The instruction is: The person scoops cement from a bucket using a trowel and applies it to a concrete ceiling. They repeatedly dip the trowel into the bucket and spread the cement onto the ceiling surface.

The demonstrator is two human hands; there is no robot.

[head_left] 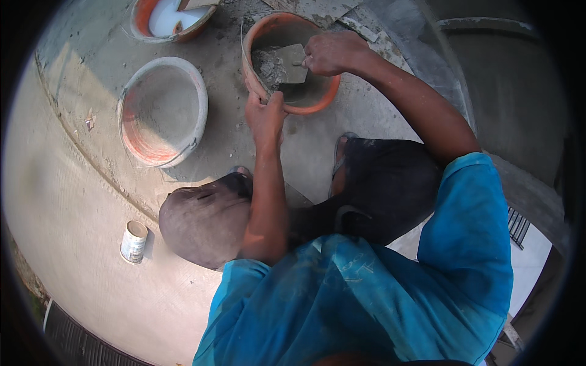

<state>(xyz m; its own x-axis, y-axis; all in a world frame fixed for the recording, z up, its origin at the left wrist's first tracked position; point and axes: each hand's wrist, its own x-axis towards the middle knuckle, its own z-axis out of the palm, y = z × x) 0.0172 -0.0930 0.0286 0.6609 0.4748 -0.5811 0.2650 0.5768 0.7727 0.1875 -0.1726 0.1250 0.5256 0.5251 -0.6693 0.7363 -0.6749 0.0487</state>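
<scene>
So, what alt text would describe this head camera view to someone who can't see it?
A bare left hand holds the rim of a round orange bucket while the right hand holds a square-bladed grey trowel inside it. To the left stand a round, pale-rimmed bucket and a small cylindrical can.

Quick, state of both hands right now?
Left hand: closed, holding the rim of the orange bucket.
Right hand: closed, holding the trowel.

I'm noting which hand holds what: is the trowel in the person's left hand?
No, the right hand grips the trowel, while the left hand holds the rim of the orange bucket.
</scene>
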